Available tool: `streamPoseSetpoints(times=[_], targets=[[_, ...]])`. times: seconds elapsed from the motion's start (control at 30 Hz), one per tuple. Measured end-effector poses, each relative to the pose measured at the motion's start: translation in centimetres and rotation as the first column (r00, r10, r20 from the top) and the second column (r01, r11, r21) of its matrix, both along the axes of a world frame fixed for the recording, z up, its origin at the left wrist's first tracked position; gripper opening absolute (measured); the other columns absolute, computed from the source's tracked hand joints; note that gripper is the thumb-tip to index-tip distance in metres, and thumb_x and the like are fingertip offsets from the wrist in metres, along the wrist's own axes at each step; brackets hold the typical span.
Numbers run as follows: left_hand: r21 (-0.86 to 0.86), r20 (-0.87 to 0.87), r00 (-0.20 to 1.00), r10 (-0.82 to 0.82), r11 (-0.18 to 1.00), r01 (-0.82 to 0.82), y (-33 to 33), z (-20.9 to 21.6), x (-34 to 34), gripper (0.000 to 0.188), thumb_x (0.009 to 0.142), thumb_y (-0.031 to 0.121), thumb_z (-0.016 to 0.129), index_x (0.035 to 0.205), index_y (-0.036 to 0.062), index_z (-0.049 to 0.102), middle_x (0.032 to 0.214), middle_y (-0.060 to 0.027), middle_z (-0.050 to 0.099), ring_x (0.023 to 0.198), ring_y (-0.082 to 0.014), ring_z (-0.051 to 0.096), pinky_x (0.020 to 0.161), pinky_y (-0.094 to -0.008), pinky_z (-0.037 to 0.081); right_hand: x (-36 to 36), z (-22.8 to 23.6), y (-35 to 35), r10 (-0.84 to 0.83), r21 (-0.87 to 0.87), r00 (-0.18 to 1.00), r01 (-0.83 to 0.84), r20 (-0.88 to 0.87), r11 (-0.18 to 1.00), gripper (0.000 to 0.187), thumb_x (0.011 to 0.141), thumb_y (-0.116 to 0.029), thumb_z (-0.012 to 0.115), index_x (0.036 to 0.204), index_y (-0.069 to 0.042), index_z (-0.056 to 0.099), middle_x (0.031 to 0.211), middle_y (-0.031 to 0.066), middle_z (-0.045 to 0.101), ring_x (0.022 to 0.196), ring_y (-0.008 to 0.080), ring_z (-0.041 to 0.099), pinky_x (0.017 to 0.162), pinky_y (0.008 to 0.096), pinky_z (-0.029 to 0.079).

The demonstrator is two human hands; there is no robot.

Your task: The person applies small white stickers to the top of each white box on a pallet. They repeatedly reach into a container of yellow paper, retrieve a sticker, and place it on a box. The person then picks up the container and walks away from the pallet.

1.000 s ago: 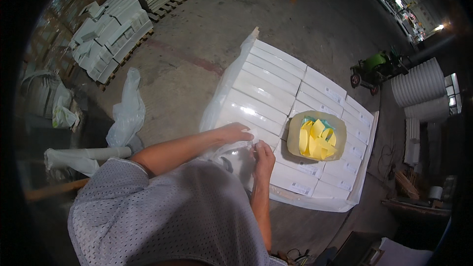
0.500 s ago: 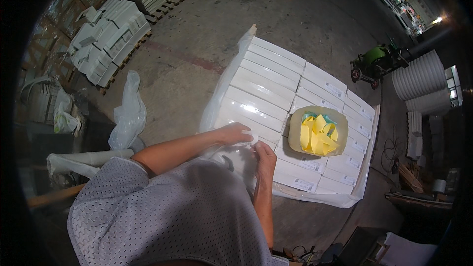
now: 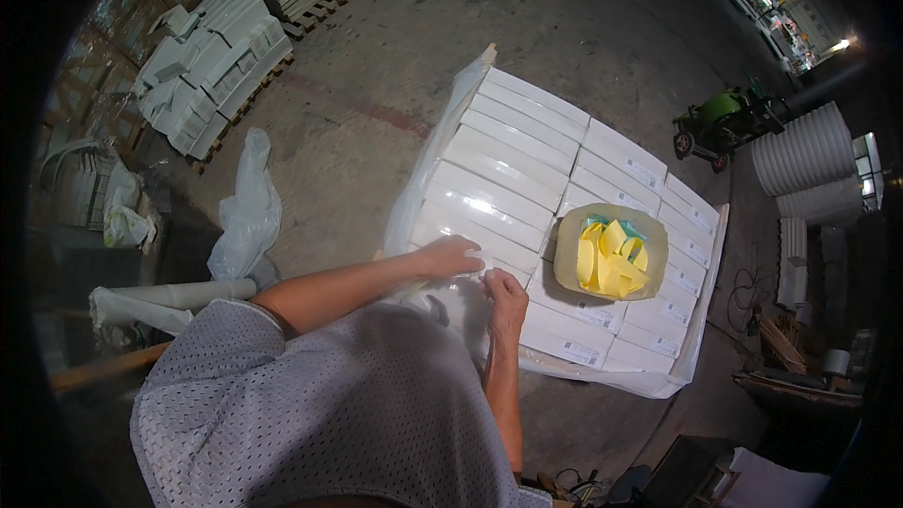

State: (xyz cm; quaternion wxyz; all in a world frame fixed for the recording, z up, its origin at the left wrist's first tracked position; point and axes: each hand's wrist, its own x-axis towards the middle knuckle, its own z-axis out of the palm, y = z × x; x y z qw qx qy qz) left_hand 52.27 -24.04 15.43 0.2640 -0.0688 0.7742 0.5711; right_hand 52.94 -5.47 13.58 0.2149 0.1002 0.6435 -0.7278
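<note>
My left hand (image 3: 450,257) is closed on a small white piece (image 3: 483,261), thin and pale, whose kind I cannot make out. Close beside it, the fingertips of my right hand (image 3: 507,294) are pinched together at that piece's edge. Both hands are over the near left part of a stack of white boxes (image 3: 499,162), packed in rows, with labels on several of them. On the boxes to the right of my hands stands a cut-open pale plastic container (image 3: 567,259) holding curled yellow strips (image 3: 616,268) and some teal ones.
Clear plastic wrap (image 3: 428,165) hangs round the stack's edges. A plastic bag (image 3: 249,202) and a wrapped roll (image 3: 179,304) lie at left. White slabs on a pallet (image 3: 216,61) stand at far left. A green wheeled machine (image 3: 722,105) and ribbed white tubing (image 3: 804,150) are at right.
The white piece has shifted slightly between my fingers and looks less round. My hands stay almost in place, while the view has moved a little.
</note>
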Motion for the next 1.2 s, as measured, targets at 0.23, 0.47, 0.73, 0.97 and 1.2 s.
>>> streamPoseSetpoints(times=[0.23,0.47,0.73,0.97,1.2], targets=[[-0.367,-0.428,0.856,-0.288,0.922,0.127,0.7,-3.9,0.9,0.036,0.089,0.031,0.053,0.102,-0.001,0.063,0.105,-0.0225,0.063,0.102,-0.038,0.058,0.091,-0.0433,0.044,-0.2,-2.8,0.1,0.054,0.301,0.98,0.006,-0.19,0.953,0.018,0.083,-0.014,0.062,0.086,0.003,0.066,0.07,0.0023,0.06,0.062,0.0085,0.049,0.057,0.0229,0.038],[-0.228,-0.48,0.868,-0.127,0.973,0.016,2.3,-7.7,0.7,0.026,0.079,0.03,0.057,0.077,0.0044,0.063,0.078,-0.018,0.065,0.077,-0.0375,0.064,0.067,-0.0444,0.049,0.1,-3.2,-0.8,0.01,0.379,0.963,0.097,-0.271,0.92,0.019,0.077,-0.01,0.06,0.083,0.008,0.063,0.071,0.0066,0.061,0.067,0.0136,0.052,0.061,0.0299,0.045],[-0.233,-0.444,0.892,-0.086,0.972,-0.022,2.2,-8.1,0.2,0.025,0.076,0.028,0.058,0.08,0.0042,0.065,0.078,-0.0202,0.065,0.077,-0.037,0.064,0.07,-0.0446,0.05,-0.1,-2.1,-1.6,-0.017,0.305,0.972,0.09,-0.235,0.948,0.015,0.077,-0.009,0.059,0.073,0.006,0.059,0.063,0.0055,0.057,0.058,0.0133,0.049,0.055,0.0279,0.04],[-0.175,-0.352,0.936,0.027,0.98,-0.094,1.3,-6.0,0.1,0.038,0.075,0.03,0.058,0.097,0.0005,0.067,0.088,-0.0241,0.066,0.084,-0.0395,0.064,0.078,-0.0428,0.051,0.1,-2.5,-1.5,-0.025,0.306,0.946,0.129,-0.324,0.943,0.016,0.084,-0.009,0.056,0.081,0.006,0.061,0.07,0.0079,0.059,0.062,0.0147,0.052,0.056,0.0282,0.04],[-0.186,-0.306,0.952,0.03,0.978,-0.09,2.1,-6.3,-0.4,0.039,0.075,0.031,0.059,0.098,0.0008,0.067,0.09,-0.0243,0.066,0.086,-0.0397,0.064,0.078,-0.0442,0.051,-0.7,-2.8,-1.1,-0.026,0.309,0.967,0.106,-0.252,0.945,0.012,0.082,-0.007,0.067,0.082,0.002,0.059,0.07,-0.0001,0.05,0.063,0.0107,0.044,0.056,0.0247,0.037]])
